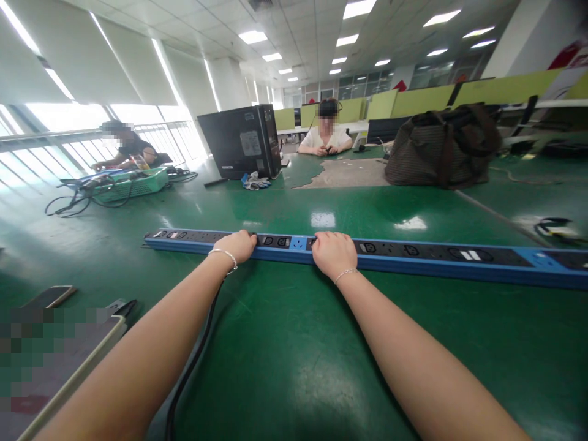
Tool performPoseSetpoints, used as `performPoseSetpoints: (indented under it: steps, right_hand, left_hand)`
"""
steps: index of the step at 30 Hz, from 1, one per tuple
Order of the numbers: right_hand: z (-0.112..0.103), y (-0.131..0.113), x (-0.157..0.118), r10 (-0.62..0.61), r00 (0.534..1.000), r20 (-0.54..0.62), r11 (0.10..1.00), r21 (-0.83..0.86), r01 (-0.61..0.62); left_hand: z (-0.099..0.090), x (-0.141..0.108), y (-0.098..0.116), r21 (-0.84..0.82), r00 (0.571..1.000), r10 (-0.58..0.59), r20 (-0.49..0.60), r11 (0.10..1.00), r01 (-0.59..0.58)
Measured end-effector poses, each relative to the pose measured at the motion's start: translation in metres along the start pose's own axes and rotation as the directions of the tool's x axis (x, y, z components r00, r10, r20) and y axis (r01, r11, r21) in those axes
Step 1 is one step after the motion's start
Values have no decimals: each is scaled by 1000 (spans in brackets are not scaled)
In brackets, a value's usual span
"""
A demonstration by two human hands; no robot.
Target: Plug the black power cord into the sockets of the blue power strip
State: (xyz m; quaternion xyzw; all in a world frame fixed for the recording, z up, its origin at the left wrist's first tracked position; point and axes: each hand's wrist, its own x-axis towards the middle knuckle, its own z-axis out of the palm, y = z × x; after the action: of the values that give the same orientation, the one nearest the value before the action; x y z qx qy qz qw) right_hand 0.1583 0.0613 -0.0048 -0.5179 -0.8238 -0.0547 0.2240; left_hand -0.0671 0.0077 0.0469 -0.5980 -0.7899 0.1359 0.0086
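A long blue power strip (285, 254) with a black socket face lies across the green table in front of me. My left hand (236, 245) is closed over its sockets left of the middle, around the plug end of a black power cable (202, 346), which is mostly hidden by my fingers. That cable trails from below my left wrist down toward the near edge of the view. To the right of a bright blue socket section, my right hand (335, 251) wraps over the strip and grips it, its fingertips hidden on the far side.
At the back stand a black computer case (241, 142) and a brown striped bag (441, 150), with gloves (255, 181) by the case. A green basket (133, 187) of cables is on the left. Near left lie a phone (50, 297) and a pale-edged tray. Two people sit beyond.
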Motion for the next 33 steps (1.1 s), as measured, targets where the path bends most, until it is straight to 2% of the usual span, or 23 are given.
performPoseSetpoints:
  steps: [7,16,20,26,30,33]
  right_hand:
    - [1,1,0,-2,1000,-10,1000,-7,2]
    - [0,0,-1,3,1000,-14,1000,1,-3]
    - [1,0,-3,1,999,-39,1000,-6,-2]
    - [0,-1,-5,-2,1000,-21,1000,-14,2]
    - [-1,2,-12,-95,995,-35,995,9,95]
    - [1,2,-19,-102,993,-64,995,12,103]
  left_hand:
    - [1,-5,4,-99,992,-122,-18,988,120]
    - [-3,-3,2,-107,992,-123,-13,987,121]
    - [-3,-1,1,-49,994,-72,-77,996,68]
    - [-2,6,-4,-42,997,71,-19,997,-72]
    - [-1,5,-4,-74,1000,13,-25,997,-15]
    - [0,4,-2,-103,997,-63,-43,993,58]
